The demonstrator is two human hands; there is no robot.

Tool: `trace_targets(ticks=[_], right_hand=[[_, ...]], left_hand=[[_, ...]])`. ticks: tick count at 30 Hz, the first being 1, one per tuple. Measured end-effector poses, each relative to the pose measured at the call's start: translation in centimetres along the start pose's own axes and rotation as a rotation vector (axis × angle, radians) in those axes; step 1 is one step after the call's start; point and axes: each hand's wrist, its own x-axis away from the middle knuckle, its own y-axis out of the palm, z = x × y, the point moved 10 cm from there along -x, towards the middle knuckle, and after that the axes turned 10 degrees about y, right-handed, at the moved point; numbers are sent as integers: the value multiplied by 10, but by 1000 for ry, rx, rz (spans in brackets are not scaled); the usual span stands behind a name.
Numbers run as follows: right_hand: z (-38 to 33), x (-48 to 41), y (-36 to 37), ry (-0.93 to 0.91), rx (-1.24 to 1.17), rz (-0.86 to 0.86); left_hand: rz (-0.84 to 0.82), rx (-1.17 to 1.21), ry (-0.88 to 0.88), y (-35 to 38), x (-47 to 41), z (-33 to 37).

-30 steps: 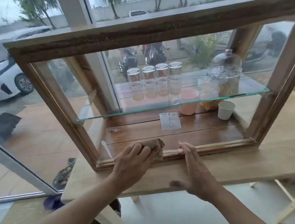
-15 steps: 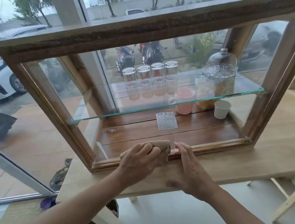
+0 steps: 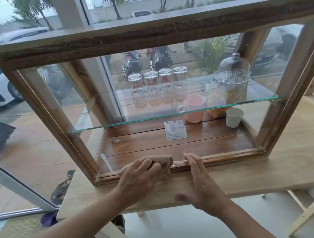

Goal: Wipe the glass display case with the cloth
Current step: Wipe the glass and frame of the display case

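The wood-framed glass display case (image 3: 304, 77) stands on a pale wooden table (image 3: 291, 148). My left hand (image 3: 138, 179) presses a folded brown cloth (image 3: 165, 161) against the case's bottom front rail, left of centre. My right hand (image 3: 202, 182) lies flat beside it, fingers together, with the fingertips touching the same rail. Most of the cloth is hidden under my left hand.
Inside the case a glass shelf (image 3: 228, 110) carries several upturned glasses (image 3: 155, 85) and a domed glass jar (image 3: 231, 77). Below stand a pink mug (image 3: 194, 108), a white cup (image 3: 234, 117) and a paper card (image 3: 175, 129). A window is behind.
My left hand and the cloth have slid a little right along the bottom rail, closer to my right hand. The right hand has stayed on the rail.
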Motion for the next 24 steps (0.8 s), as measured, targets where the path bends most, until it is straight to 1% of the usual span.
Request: trace_targets(ticks=[2,3,6,8,10,11,13,15,18,21,24], right_hand=[[-1,0,0,0,0,3],[-1,-1,0,-3,0,3],[1,-1,0,2,7,-6],[2,-1,0,8,7,-8],[1,0,-1,5,3,-4],[-1,0,-1,3,2,-4],[-2,1,-2,-3,1,-12],[-3,1,-2,-9,-3,-20],[-3,1,-1,-5,15,-18],[-4,1,-2,-15,13,-5],[-6,1,-1,-33,23,-4]], left_hand=[[-16,27,15,6,-11,10],[5,31,2,1,-19,8],[47,-22,-52,-14,-18,-13],[29,-26,-52,-12,2,-17],[-12,18,-47,0,12,-5],[-39,35,-48,7,10,1],[-25,58,-44,5,-5,5],[20,9,-53,-12,-8,-12],[29,-17,-87,-25,13,-34],[-19,41,-69,-7,12,-12],[2,77,-24,4,-25,12]])
